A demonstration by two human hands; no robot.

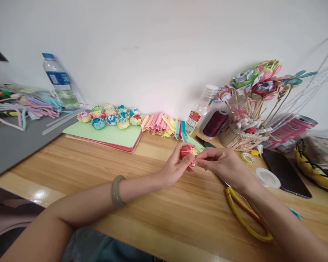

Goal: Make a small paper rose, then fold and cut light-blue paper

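My left hand (176, 165) is closed around a small red and yellow paper flower (186, 152), held just above the table. The fingers of my right hand (221, 162) pinch at the flower's right side; whether they grip a petal or something thinner is hard to make out. Beneath my right wrist lie scissors (235, 203) with yellow handles. Behind my hands stands a row of folded paper strips (161, 124) in pink, yellow and blue. Several finished paper flowers (123, 120) rest on a stack of green and red paper (98, 135) to the left.
Along the wall are a water bottle (58, 80), a clear bottle (203, 107), a dark red thread spool (215, 123) and a basket (232, 138) of paper flowers. A phone (285, 173) and a round plastic lid (268, 177) lie at right. Pipe cleaners (38, 105) lie far left.
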